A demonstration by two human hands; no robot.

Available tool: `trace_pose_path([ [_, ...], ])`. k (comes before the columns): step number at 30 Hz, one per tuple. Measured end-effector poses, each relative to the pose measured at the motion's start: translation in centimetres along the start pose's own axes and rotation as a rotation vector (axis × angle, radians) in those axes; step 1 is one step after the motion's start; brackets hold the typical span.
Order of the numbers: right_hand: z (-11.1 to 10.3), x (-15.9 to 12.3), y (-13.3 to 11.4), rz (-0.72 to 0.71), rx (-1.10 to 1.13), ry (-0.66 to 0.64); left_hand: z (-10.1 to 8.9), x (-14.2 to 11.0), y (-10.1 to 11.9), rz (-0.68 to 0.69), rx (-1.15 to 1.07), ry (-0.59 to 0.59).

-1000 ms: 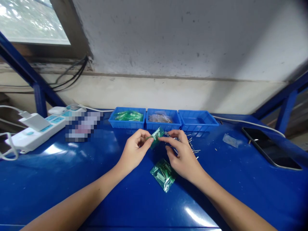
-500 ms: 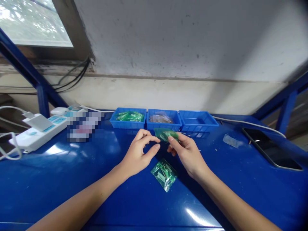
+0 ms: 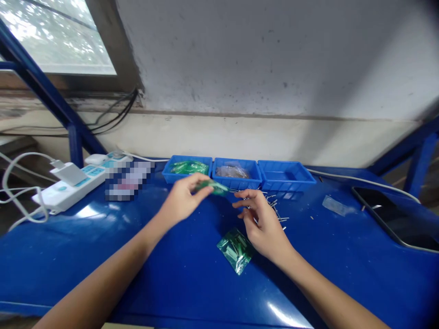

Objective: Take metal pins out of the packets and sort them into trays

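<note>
My left hand (image 3: 180,199) pinches a small green plastic bag (image 3: 211,187) and holds it just in front of the left blue tray (image 3: 168,174), which holds more green bags. My right hand (image 3: 262,222) hovers over the blue table, fingers loosely curled and apart, holding nothing I can see. It sits beside a scatter of small metal pins (image 3: 276,208). A stack of empty green bags (image 3: 236,249) lies on the table just below my right hand.
A middle blue tray (image 3: 216,170) holds a clear bag with brownish parts; the right blue tray (image 3: 286,176) looks empty. A white power strip (image 3: 68,187) with cables lies at far left. A black phone (image 3: 398,215) and a clear scrap (image 3: 336,205) lie at right.
The green bag passed from my right hand to my left, which moved it left toward the left tray. My right hand let go and lowered toward the pins. The camera shifted left.
</note>
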State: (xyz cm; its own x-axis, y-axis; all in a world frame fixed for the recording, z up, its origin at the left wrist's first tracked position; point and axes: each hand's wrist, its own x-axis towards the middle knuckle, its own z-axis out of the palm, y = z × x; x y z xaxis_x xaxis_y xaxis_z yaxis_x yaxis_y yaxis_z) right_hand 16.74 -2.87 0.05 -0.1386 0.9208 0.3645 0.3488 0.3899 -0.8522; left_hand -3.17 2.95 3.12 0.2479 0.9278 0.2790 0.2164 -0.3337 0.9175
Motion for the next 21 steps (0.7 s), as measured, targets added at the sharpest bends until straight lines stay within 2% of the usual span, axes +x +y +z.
trace_pose_path([
  [3, -0.2, 0.1, -0.3, -0.013, -0.013, 0.003, -3.6, 2.1, 0.7, 0.146, 0.322, 0.203],
  [4, -0.3, 0.1, -0.5, -0.024, -0.023, 0.000, -4.6, 2.6, 0.9, 0.156, 0.442, 0.198],
  [6, -0.5, 0.1, -0.8, -0.030, -0.053, -0.013, -6.0, 3.6, 1.3, 0.163, 0.657, 0.134],
  [8, -0.5, 0.1, -0.9, -0.013, -0.093, -0.023, -6.5, 4.3, 1.3, 0.191, 0.842, 0.033],
  [11, -0.4, 0.1, -0.9, 0.005, -0.142, -0.042, -6.1, 5.3, 0.5, 0.214, 1.021, -0.076],
  [15, -0.6, 0.1, -0.9, -0.009, -0.187, -0.063, -5.5, 7.1, -1.2, 0.118, 1.097, -0.153],
  [17, -1.1, 0.1, -1.1, -0.018, -0.223, -0.145, -5.6, 7.9, -1.9, 0.078, 1.090, -0.172],
  [21, -2.7, 0.1, -1.6, -0.079, -0.324, -0.548, -6.2, 8.3, -2.3, 0.052, 1.045, -0.180],
])
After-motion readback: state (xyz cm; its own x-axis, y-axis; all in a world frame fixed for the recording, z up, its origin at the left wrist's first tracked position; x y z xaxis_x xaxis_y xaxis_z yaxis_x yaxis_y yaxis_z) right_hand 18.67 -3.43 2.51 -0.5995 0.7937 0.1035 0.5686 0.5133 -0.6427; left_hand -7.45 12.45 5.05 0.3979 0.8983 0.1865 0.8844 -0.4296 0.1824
